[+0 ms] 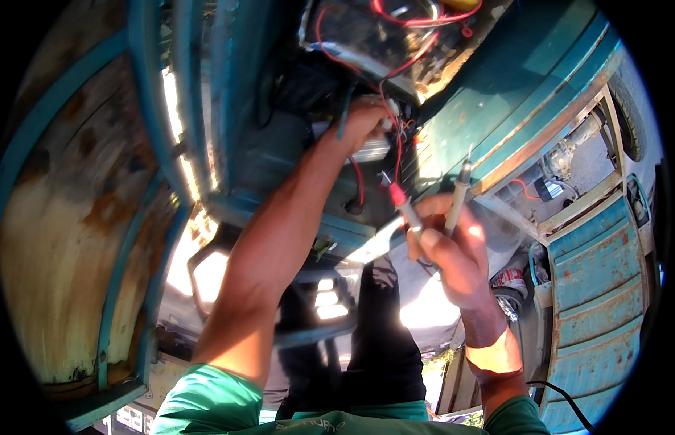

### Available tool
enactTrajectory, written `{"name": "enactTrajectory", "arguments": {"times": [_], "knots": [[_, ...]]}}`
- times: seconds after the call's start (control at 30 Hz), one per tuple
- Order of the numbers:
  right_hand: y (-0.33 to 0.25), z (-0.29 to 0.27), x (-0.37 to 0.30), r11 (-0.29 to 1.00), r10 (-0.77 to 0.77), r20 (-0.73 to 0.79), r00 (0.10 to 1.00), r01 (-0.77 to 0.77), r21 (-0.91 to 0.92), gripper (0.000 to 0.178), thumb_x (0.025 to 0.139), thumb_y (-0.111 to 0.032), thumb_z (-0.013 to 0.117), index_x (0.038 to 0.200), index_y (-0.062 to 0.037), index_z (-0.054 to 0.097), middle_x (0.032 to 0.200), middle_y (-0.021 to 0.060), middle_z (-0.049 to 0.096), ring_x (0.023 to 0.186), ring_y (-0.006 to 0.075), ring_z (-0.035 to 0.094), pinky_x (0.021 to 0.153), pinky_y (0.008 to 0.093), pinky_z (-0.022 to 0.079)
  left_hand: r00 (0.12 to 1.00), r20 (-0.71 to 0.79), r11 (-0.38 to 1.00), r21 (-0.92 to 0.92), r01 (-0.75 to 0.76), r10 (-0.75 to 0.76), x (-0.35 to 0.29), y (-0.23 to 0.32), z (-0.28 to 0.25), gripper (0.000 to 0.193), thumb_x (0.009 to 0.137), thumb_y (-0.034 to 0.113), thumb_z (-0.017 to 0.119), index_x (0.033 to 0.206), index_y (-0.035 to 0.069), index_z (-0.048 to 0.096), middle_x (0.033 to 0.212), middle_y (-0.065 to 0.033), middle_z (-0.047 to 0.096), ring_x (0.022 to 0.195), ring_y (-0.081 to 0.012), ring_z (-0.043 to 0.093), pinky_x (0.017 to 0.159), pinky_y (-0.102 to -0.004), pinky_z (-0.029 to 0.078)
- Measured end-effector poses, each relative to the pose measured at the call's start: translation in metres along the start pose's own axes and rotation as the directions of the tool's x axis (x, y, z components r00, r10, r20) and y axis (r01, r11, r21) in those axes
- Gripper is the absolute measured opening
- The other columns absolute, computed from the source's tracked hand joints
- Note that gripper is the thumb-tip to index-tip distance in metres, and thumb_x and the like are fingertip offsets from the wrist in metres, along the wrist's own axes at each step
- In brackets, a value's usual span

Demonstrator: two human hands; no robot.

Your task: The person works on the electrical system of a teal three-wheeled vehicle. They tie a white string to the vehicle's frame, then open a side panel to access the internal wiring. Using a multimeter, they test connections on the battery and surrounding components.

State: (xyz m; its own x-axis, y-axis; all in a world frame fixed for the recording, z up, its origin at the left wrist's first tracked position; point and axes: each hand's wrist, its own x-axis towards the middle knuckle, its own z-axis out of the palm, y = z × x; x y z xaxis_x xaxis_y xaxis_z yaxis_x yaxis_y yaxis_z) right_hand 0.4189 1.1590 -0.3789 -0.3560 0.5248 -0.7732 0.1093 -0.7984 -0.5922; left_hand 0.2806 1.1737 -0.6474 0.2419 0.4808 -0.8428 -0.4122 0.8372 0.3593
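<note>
My left arm reaches into a teal metal compartment. My left hand [368, 118] is closed at its far end, its fingers around a small white connector [389, 114] with thin wires. Most of those fingertips are hidden or blurred. My right hand [453, 243] holds two test probes like chopsticks. One probe [397, 196] has a red collar and a bare metal tip; the other probe [459, 194] is grey with a dark collar and a thin metal point. Both tips point away from me, apart from the wires. A red wire [400, 152] hangs between my hands.
Beyond my left hand lies a dark box or tray [352, 51] with loose red wires. A teal panel [490, 94] slopes up at right, a rusty panel [76, 217] stands at left. Ribbed teal metal [598, 304] and a tyre [627, 119] are at far right.
</note>
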Motion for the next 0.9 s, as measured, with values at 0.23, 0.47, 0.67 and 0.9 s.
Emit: {"name": "enactTrajectory", "arguments": {"times": [0.23,0.47,0.67,0.9], "knots": [[0.007,0.020,0.015,1.000,0.005,-0.150,0.989,-0.008,-0.016,0.025,0.093,-0.006,0.057,0.118,0.0000,0.053,0.083,0.0047,0.057,0.078,0.0109,0.057,0.071,0.0263,0.045,0.989,0.144,0.990,-0.133,0.051,-0.031,-0.004,-0.007,-0.013,0.013,0.092,0.014,0.060,0.100,0.005,0.065,0.095,-0.0076,0.068,0.075,-0.0150,0.064,0.054,-0.0234,0.043],[0.040,0.050,0.051,0.890,0.270,-0.292,0.917,-0.122,0.440,0.033,0.090,-0.011,0.054,0.122,-0.0060,0.051,0.084,0.0048,0.058,0.065,0.0125,0.052,0.056,0.0236,0.040,0.990,0.141,0.975,-0.222,0.029,0.003,-0.006,-0.005,-0.017,0.018,0.092,0.018,0.062,0.104,0.005,0.066,0.096,-0.0075,0.069,0.079,-0.0152,0.063,0.062,-0.0258,0.046],[0.083,0.049,0.094,0.866,0.316,-0.480,0.818,-0.043,0.498,0.024,0.092,-0.013,0.052,0.116,-0.0108,0.051,0.082,0.0040,0.059,0.058,0.0120,0.049,0.049,0.0244,0.038,0.983,0.174,0.953,-0.302,-0.001,0.056,0.000,-0.015,-0.023,0.022,0.092,0.012,0.060,0.112,0.003,0.063,0.101,-0.0103,0.068,0.091,-0.0200,0.065,0.071,-0.0296,0.050],[0.086,0.039,0.117,0.886,0.312,-0.513,0.800,-0.050,0.462,0.024,0.092,-0.013,0.053,0.115,-0.0123,0.052,0.081,0.0022,0.058,0.059,0.0102,0.049,0.047,0.0236,0.039,0.992,0.118,0.945,-0.328,-0.002,0.043,-0.002,-0.014,-0.022,0.025,0.092,0.007,0.058,0.115,0.001,0.061,0.106,-0.0120,0.068,0.096,-0.0234,0.066,0.079,-0.0351,0.054]]}}
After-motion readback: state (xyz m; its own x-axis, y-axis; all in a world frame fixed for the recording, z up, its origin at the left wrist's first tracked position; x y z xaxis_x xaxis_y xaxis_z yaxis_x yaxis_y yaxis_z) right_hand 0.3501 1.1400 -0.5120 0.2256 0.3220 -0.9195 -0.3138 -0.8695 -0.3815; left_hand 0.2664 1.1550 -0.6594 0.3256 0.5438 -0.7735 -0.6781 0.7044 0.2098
